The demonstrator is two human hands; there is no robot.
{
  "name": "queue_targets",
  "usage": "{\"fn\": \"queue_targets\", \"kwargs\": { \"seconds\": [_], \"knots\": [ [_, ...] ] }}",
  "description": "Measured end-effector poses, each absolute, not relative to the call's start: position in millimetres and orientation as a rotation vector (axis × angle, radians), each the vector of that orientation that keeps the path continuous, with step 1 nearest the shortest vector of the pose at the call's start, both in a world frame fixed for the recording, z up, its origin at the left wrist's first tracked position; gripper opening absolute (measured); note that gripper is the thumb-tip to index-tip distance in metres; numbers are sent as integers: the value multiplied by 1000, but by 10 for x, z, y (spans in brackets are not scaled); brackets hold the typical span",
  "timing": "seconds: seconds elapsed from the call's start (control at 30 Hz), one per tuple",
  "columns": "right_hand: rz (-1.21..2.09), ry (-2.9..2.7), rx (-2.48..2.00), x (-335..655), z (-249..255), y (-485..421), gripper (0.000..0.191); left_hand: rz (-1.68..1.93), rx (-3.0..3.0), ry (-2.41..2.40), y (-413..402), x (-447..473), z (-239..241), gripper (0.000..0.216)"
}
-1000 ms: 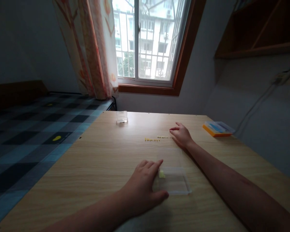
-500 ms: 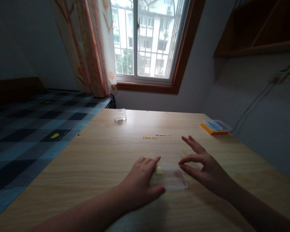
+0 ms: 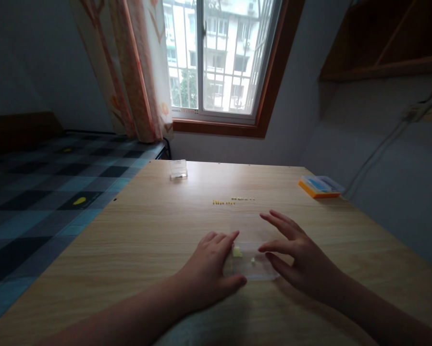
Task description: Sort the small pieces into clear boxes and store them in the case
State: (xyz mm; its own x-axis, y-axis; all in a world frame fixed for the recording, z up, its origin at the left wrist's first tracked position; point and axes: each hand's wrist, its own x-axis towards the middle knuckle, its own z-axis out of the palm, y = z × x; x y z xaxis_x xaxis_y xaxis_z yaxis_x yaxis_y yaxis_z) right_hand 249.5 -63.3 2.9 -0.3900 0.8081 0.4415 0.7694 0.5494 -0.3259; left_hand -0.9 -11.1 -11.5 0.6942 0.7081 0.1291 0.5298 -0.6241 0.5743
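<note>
A shallow clear plastic box (image 3: pixel 253 273) lies on the wooden table (image 3: pixel 158 226) in front of me. My left hand (image 3: pixel 210 266) rests against its left side, fingers and thumb curved round the edge, next to a pale yellow piece (image 3: pixel 237 252) at the box's corner. My right hand (image 3: pixel 298 254) hovers over the box's right side with fingers spread. A tiny yellow bead (image 3: pixel 253 260) lies in the box under those fingertips. Two short rows of small beads (image 3: pixel 223 202) lie on the table beyond the box.
A small clear container (image 3: pixel 178 169) stands near the table's far left edge. An orange and blue case (image 3: pixel 320 186) lies at the far right. A bed with a checked cover (image 3: pixel 50 192) runs along the left side. Behind are a window, a curtain and a wall shelf.
My right hand drew back from the bead rows to above the clear box, and a tiny yellow bead now lies in the box. The left hand stayed in place.
</note>
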Motion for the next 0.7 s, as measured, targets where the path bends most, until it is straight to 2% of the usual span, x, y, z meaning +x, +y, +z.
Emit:
{"fn": "queue_targets", "kwargs": {
  "seconds": [0.13, 0.23, 0.47, 0.7],
  "knots": [
    [246, -2446, -1182, 2493, 145, -672, 31, 472, 2392, 952, -113, -7, -103, 83],
    [229, -2539, -1233, 2443, 169, -639, 34, 470, 2394, 958, -114, -2, -93, 83],
    [222, -2657, -1280, 2356, 194, -462, 17, 463, 2380, 961, -114, -5, -89, 82],
    [61, -2694, -1370, 2259, 155, -339, 18, 473, 2389, 952, -123, -7, -90, 81]
  ]
}}
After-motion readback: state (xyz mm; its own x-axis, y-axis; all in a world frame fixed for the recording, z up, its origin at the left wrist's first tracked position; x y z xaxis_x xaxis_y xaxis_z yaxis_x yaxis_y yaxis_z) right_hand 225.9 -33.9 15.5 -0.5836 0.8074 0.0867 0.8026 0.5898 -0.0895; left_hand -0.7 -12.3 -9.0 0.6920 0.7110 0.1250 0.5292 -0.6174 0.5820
